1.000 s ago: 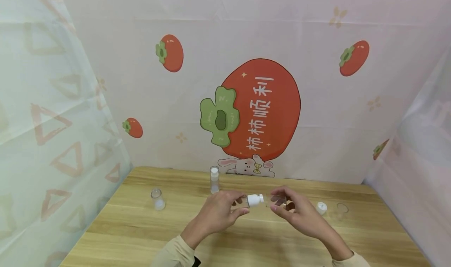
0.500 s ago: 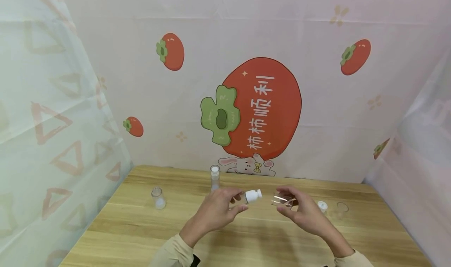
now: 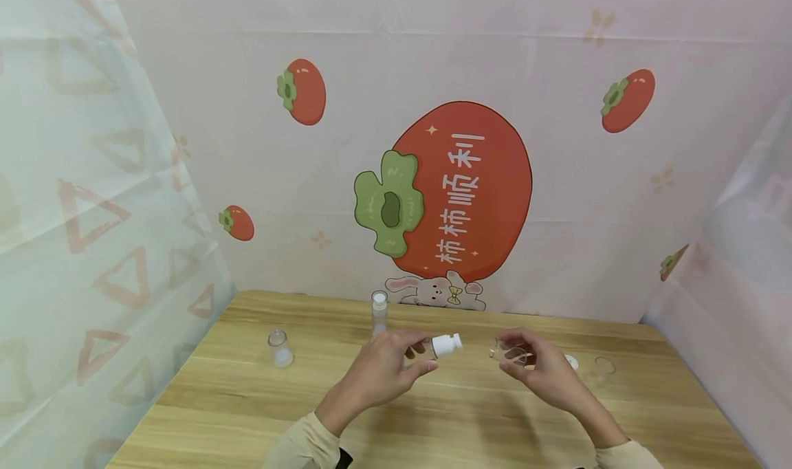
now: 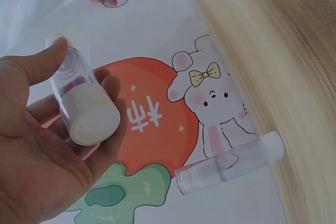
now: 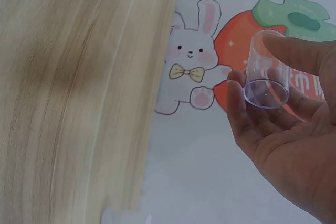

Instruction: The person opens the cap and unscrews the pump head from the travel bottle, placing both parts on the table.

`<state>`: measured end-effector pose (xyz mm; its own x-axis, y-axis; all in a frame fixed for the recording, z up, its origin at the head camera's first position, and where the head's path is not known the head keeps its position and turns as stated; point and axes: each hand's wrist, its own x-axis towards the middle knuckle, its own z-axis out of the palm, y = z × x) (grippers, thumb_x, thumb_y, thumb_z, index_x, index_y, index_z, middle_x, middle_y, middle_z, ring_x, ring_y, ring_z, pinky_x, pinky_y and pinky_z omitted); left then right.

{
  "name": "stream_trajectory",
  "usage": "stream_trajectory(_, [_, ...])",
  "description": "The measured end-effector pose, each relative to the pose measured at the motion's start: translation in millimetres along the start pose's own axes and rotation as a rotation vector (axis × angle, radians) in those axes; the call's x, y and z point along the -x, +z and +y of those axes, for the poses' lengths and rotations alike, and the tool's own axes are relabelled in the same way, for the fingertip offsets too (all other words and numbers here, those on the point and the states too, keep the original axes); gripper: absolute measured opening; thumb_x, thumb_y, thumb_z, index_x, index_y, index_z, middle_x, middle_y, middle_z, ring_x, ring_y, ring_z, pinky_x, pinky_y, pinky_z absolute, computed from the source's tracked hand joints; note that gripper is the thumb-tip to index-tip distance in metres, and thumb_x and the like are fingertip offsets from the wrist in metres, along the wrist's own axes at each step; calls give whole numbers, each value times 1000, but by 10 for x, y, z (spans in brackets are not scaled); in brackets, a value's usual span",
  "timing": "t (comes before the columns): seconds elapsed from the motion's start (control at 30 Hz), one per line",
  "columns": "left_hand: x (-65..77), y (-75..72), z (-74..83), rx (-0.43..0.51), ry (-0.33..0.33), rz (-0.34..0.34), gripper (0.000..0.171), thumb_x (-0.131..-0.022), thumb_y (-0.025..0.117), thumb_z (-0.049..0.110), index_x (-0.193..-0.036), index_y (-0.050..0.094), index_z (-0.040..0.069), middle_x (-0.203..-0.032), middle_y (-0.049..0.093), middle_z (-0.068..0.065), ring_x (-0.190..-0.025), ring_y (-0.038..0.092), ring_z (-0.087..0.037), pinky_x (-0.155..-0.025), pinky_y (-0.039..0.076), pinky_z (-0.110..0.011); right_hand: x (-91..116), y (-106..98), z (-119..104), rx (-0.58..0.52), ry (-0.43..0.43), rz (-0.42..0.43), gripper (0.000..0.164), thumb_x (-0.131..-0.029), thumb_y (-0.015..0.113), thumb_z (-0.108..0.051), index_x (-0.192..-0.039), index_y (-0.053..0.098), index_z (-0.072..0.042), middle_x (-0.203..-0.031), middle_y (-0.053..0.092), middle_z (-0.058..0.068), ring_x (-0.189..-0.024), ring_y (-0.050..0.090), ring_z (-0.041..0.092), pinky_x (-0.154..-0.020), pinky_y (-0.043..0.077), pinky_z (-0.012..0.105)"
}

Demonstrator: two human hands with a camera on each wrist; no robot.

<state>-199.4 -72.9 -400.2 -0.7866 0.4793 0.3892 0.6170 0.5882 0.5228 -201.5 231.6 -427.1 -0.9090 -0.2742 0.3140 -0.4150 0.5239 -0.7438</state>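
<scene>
My left hand (image 3: 386, 369) grips a small clear pump bottle (image 3: 443, 346) that lies sideways, its white pump head pointing right. In the left wrist view, the thumb lies along the clear side of this bottle (image 4: 79, 90), and its white base faces the camera. Across a gap to the right, my right hand (image 3: 544, 373) holds a clear cap (image 5: 266, 72) between thumb and fingers. The cap is see-through, with a round rim, and nothing shows inside it. Both hands are raised over the table.
A capped clear bottle (image 3: 379, 311) stands behind my left hand. Further left is a short clear container (image 3: 280, 348) with a white part inside. Past my right hand are a white piece (image 3: 572, 363) and a clear round piece (image 3: 605, 366) on the wooden table (image 3: 433, 428).
My right hand has drawn the clear cap away from the pump head, moving right and tilting its rim. The left hand has stayed almost in place with the bottle.
</scene>
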Motion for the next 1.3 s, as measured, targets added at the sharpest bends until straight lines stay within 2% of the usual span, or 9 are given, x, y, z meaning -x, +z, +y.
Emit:
stream_trajectory(0.23, [4, -6, -5, 4, -11, -3, 27, -89, 80, 27, -112, 74, 13, -96, 72, 6, -85, 65, -5, -73, 54, -23, -25, -76, 164, 59, 80, 0, 36, -86, 81, -5, -117, 64, 1, -106, 68, 11, -86, 65, 15, -72, 56, 27])
stream_trajectory(0.57, [23, 10, 24, 31, -10, -18, 27, -88, 82, 28, -109, 75, 14, -98, 72, 3, -85, 65, -4, -74, 54, -22, -17, -123, 330, 204, 112, -13, 37, -84, 80, -2, -117, 66, 5, -105, 68, 15, -79, 59, 13, -67, 52, 28])
stream_trajectory(0.77, [39, 57, 47, 43, -5, -45, 27, -86, 84, 26, -107, 75, 12, -99, 72, 4, -85, 64, -3, -75, 53, -20, -8, -101, 415, 351, 113, -20, 35, -81, 82, -3, -111, 65, 3, -101, 68, 13, -81, 62, 18, -71, 54, 35])
stream_trajectory(1.0, [55, 100, 48, 74, -9, -56, 29, -86, 84, 26, -108, 75, 11, -99, 71, 2, -86, 67, -7, -76, 53, -20, -19, -77, 495, 479, 60, -16, 33, -77, 81, 0, -107, 66, 0, -100, 68, 13, -89, 65, 26, -75, 55, 43])
stream_trajectory(1.13, [59, 102, 46, 87, 0, -53, 28, -86, 84, 26, -108, 75, 10, -98, 71, 3, -86, 68, -8, -76, 54, -21, -26, -73, 503, 525, 65, -36, 33, -76, 80, 0, -106, 67, -1, -97, 67, 11, -91, 63, 29, -78, 54, 49])
stream_trajectory(1.3, [64, 92, 53, 113, 21, -52, 27, -86, 84, 26, -107, 74, 11, -95, 69, 5, -86, 67, -8, -76, 56, -25, -47, -75, 514, 562, 85, -64, 32, -77, 79, -1, -107, 67, -1, -96, 66, 9, -91, 60, 30, -75, 52, 51])
